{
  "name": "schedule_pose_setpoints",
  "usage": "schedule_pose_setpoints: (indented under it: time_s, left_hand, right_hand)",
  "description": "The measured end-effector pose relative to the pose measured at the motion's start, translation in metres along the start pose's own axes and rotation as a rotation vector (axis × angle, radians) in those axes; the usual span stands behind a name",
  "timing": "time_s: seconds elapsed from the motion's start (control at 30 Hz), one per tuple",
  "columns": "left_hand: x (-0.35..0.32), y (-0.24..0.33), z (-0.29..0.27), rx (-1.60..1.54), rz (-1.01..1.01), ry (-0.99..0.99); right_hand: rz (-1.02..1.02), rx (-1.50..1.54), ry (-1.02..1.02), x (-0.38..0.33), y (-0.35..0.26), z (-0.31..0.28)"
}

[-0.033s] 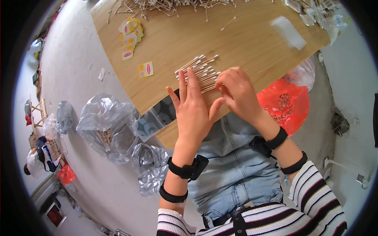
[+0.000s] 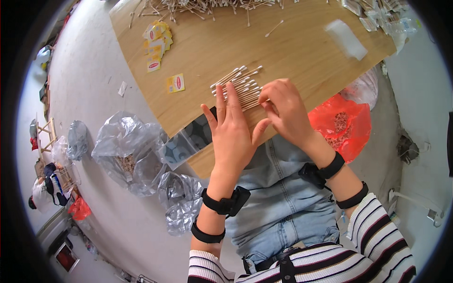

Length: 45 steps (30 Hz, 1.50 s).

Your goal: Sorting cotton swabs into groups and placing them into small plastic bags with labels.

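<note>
Wooden swabs lie partly under an unclenched left hand; the right hand beside them, grip unclear. A red-labelled card lies left of the swabs.

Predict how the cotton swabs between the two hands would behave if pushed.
The cotton swabs would probably roll, looking thin and rounded. They seem light, being so slender. A push might scatter them, since they lie unevenly, several askew.

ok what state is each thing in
swab row, side by side, ends uneven
left grip, open, fingers spread over the row
right grip, fingers curled at the row's right side
swab pile, loose, jumbled
yellow card stack, overlapping, spread out
single yellow card, flat, apart
red bag, open, bits inside
larger clear bag, crumpled, bits inside
</note>
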<state>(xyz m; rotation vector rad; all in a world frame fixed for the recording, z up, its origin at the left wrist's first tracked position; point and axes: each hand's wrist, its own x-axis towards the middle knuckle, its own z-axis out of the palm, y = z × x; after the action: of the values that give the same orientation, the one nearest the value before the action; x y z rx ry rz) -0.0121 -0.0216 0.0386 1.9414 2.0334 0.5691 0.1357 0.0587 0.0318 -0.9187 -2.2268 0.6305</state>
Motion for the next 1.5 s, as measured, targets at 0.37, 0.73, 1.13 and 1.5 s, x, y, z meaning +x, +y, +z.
schedule_pose_setpoints:
  time_s: [0.37, 0.73, 1.13, 1.5]
  left_hand:
    - [-0.018, 0.012, 0.005, -0.031, -0.017, 0.032]
    - [-0.006, 0.007, -0.005, 0.166, 0.005, 0.033]
    - [-0.009, 0.003, 0.006, -1.038, -0.39, 0.602]
    - [0.006, 0.035, 0.019, -1.326, -0.397, 0.734]
  right_hand:
    - [0.176, 0.13, 0.084, -0.005, 0.002, -0.009]
    - [0.211, 0.186, 0.123, -0.008, 0.002, -0.004]
    - [0.468, 0.901, 0.336, 0.008, -0.001, 0.009]
    - [0.521, 1.074, 0.304, 0.012, -0.009, 0.017]
